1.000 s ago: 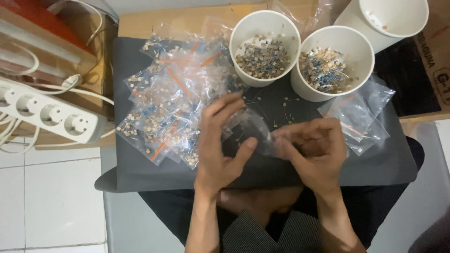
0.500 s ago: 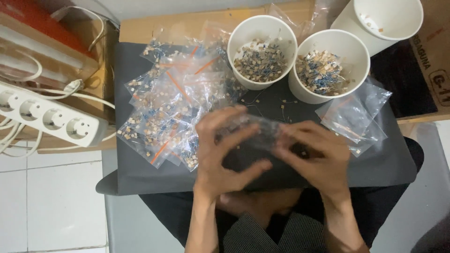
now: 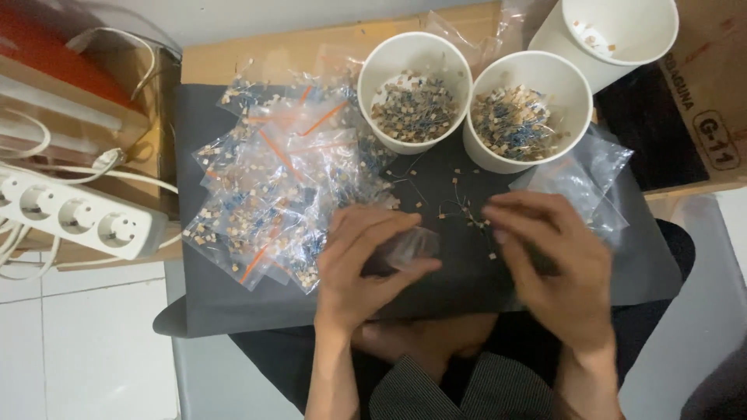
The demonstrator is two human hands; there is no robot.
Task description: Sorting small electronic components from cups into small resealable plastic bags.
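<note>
My left hand (image 3: 359,263) grips a small clear plastic bag (image 3: 410,246) between thumb and fingers, low over a dark mat (image 3: 233,303) on my lap. My right hand (image 3: 554,264) hovers to the right of it, fingers curled over a few loose small parts (image 3: 465,211) lying on the mat; I cannot tell whether it pinches one. A heap of clear bags filled with small parts (image 3: 284,183) lies left of my hands. Two white paper cups (image 3: 417,89) (image 3: 526,109) full of small blue and tan parts stand beyond my hands.
A third white cup (image 3: 615,39), nearly empty, stands at the back right. Empty clear bags (image 3: 582,177) lie right of the cups. A white power strip (image 3: 74,218) with cables sits at the left, a cardboard box (image 3: 712,93) at the right.
My hands have come apart: the right one let go of the bag and moved right over the loose parts. The left keeps the bag.
</note>
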